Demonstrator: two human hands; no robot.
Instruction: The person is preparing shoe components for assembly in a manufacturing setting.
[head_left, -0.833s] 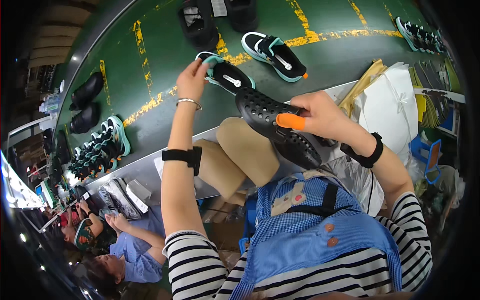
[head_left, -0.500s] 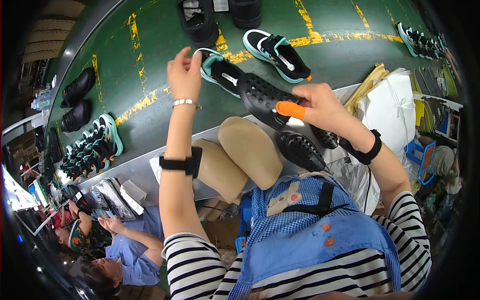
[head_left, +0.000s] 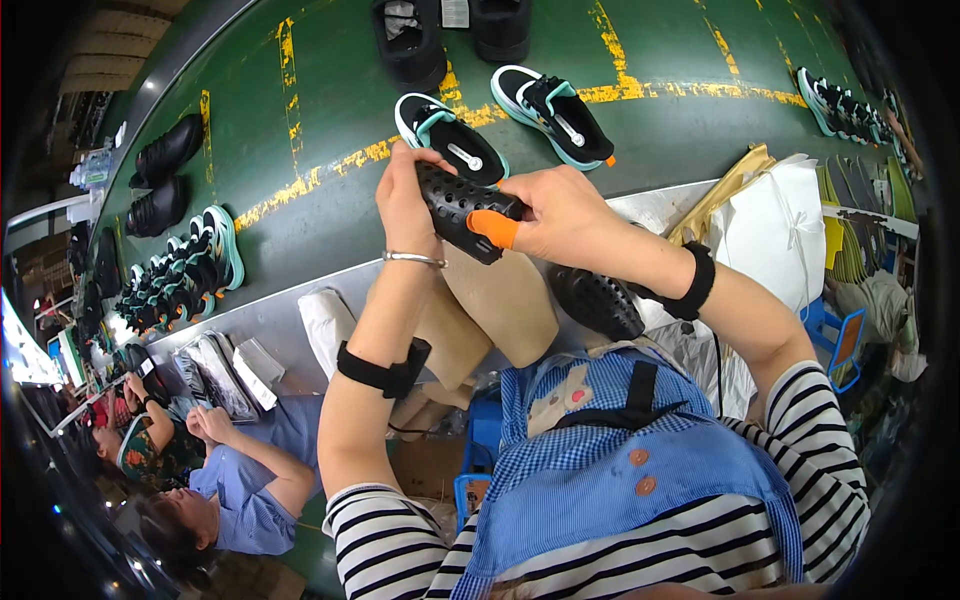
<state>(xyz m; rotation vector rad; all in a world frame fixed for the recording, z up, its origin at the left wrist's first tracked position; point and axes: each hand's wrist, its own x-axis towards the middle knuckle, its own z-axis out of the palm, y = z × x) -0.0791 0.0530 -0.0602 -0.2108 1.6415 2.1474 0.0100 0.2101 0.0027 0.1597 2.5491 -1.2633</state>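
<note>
- Black perforated sole (head_left: 462, 203) is held up in both my hands, above the near edge of the green conveyor belt (head_left: 320, 150).
- Left hand (head_left: 405, 200) is wrapped round its left end, fingers curled over the top edge.
- Right hand (head_left: 558, 212) pinches the right part; an orange cot on one finger (head_left: 492, 228) presses flat on the underside.
- Step, as I read it: inspecting or flexing the sole mid-air. The next move likely needs a steady two-hand grip while it's turned or set down.
- Second black sole (head_left: 597, 300) lies below my right wrist, by the near edge of the bench, just beside the tan shoe lasts (head_left: 505, 300).
- Belt carries two black-and-teal sneakers (head_left: 552, 115) just beyond my hands, black shoes at the far edge, more teal pairs at the left edge.
- Containers: a white bag (head_left: 775, 235) at the right, contents hidden; a blue crate (head_left: 480, 440) below the bench, contents unclear.
- A co-worker in a blue shirt (head_left: 250, 480) sits at lower left.
</note>
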